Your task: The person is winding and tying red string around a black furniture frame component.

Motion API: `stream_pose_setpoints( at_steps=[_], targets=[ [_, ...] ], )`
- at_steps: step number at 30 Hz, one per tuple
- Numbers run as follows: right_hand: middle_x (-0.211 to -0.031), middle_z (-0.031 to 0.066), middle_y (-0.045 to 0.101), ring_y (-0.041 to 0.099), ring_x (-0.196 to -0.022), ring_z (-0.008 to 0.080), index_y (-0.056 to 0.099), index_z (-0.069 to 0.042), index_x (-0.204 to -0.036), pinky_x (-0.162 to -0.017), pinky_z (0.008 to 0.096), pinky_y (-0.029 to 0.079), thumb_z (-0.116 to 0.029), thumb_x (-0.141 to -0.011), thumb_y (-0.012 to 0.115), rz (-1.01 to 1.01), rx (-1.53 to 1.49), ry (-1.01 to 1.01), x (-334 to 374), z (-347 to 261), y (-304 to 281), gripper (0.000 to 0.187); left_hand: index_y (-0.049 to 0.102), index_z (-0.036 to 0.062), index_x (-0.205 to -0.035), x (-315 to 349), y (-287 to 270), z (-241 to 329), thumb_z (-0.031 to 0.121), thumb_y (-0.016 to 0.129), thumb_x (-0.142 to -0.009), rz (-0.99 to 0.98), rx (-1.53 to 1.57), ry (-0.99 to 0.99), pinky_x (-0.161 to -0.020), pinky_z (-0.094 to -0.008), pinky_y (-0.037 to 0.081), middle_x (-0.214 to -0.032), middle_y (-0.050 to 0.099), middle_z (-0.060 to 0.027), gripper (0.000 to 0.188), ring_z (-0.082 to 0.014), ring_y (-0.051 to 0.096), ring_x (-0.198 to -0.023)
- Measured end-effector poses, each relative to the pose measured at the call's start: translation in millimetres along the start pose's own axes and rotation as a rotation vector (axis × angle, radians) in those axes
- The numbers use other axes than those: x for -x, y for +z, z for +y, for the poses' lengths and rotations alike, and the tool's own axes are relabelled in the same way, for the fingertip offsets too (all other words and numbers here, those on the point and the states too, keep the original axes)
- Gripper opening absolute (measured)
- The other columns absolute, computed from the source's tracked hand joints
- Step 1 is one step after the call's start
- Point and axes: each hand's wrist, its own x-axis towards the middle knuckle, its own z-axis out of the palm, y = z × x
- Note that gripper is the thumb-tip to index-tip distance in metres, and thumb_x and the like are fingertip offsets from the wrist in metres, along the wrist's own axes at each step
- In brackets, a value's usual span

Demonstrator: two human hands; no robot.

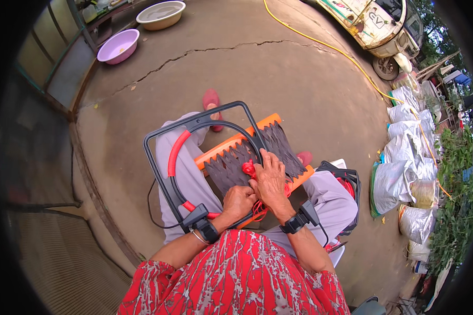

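On my lap lies a black frame [151, 138] with a round inner ring. Part of the ring is wrapped tightly in red cord [177, 152]. My right hand [271, 180] closes over the ring's right side, fingers bent around it. My left hand [237, 201] is closed low on the ring, its fingertips pressed together by loose strands of red cord [258, 209]; what exactly lies in its fingers is mostly hidden. A red cord bundle [248, 168] shows just left of my right fingers. Beneath the frame stands an orange stool [220, 149] with a dark woven seat [285, 144].
A second black frame [355, 184] with red cord lies beside my right leg. Silvery sacks [397, 184] line the right side, near a yellow hose [347, 55] and a parked vehicle [378, 26]. Purple [119, 46] and beige [161, 16] basins sit at the far left.
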Motion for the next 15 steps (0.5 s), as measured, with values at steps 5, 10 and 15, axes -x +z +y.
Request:
stream_pose_setpoints(
  at_steps=[5,10,15],
  targets=[
    [-0.129,0.0183,0.051,0.049,-0.118,0.0299,0.062,0.0,-0.102,-0.095,0.0408,0.04,-0.015,-0.076,0.072,0.094,-0.46,0.164,-1,2,-1,0.032,0.07,-0.0015,-0.087,-7,4,-12,0.015,0.07,-0.08,-0.073,0.121,-0.066,-0.059,-0.0344,0.048,-0.066,0.067,-0.0111,0.018,-0.0155,0.062,-0.059],
    [-0.089,0.0088,0.061,0.06,-0.083,0.0153,0.048,0.001,-0.119,-0.082,0.0301,0.05,-0.028,-0.097,0.056,0.145,-1.415,0.392,3,-8,-66,0.038,0.071,0.0028,-0.087,-5,2,-12,0.021,0.07,-0.078,-0.035,0.166,-0.062,-0.061,-0.0369,0.049,-0.068,0.066,-0.0156,0.021,-0.0262,0.066,-0.063],
    [-0.071,0.0025,0.046,0.047,-0.056,0.0115,0.047,-0.001,-0.113,-0.053,0.0272,0.046,-0.032,-0.099,0.052,0.362,-1.733,0.471,71,23,-142,0.034,0.071,0.0011,-0.089,-10,4,-22,0.02,0.069,-0.079,-0.081,0.204,-0.157,-0.061,-0.0332,0.049,-0.069,0.067,-0.0132,0.021,-0.0197,0.066,-0.064]
  ],
)
